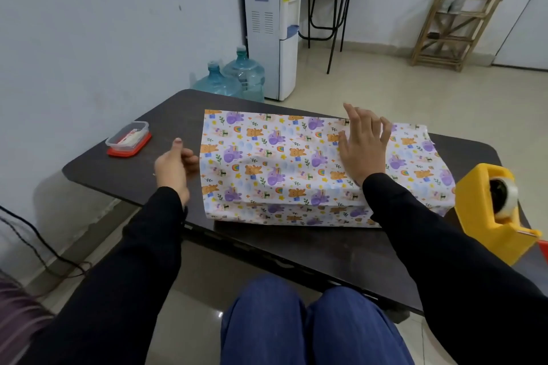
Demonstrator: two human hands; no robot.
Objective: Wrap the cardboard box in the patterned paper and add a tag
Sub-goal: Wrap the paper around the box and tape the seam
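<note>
Two hands at work, neither holding anything.

Right fingers [360, 120]: straight, spread apart, pointing away from the body. The palm of the right hand [363, 148] lies flat on the patterned paper [267, 163], right of centre on the top face. The wrist is low and the right forearm [421, 222] runs back across the near right corner of the parcel.

Left fingers [189, 158]: loosely curled, thumb up, clamped on nothing. The left hand [173, 166] hovers just beside the left end of the paper; I cannot tell if the knuckles touch it. That forearm comes in straight from the body.

The cardboard box is hidden under the paper, which sits mid-table [166, 127], drawn over the top and down the near side. The paper stands out past the box at both ends.

Judged step: body wrap closed, end folds not yet made, no tag on it.

Next move, as a guess: the right palm pins the parcel while the left hand pushes the open left end inward into flaps. Tape is then needed; the yellow tape dispenser [486, 216] stands at the right edge. A small plastic container [129, 139] sits far left, contents unclear.
</note>
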